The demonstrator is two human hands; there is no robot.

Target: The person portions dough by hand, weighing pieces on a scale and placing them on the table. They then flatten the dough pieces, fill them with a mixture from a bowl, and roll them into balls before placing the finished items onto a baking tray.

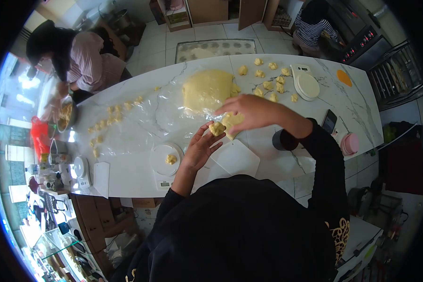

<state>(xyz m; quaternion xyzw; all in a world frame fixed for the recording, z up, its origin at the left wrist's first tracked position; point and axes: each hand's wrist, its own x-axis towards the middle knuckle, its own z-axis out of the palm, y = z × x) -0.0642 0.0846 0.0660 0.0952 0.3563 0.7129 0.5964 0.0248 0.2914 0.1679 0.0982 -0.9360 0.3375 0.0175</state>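
Note:
My left hand [201, 146], palm turned up, holds a small lumpy piece of yellow dough [216, 129] on its fingers and thumb. My right hand [251, 112] is just to the right, fingers stretched and apart from the thumb, over a flat piece of dough [232, 121] on the table. Its fingertips come near the large dough block [206, 91], which lies under clear plastic sheeting. A white scraper [237, 160] lies below my hands. Left of my left hand, a white kitchen scale [160, 157] carries another dough piece [171, 159].
Several dough pieces [268, 85] lie at the back right by a second scale [307, 87]; more sit on plastic at left [110, 123]. A dark cup [285, 140], phone [329, 121] and pink container [349, 144] stand right. One person [91, 63] works at left, another [312, 33] farther back.

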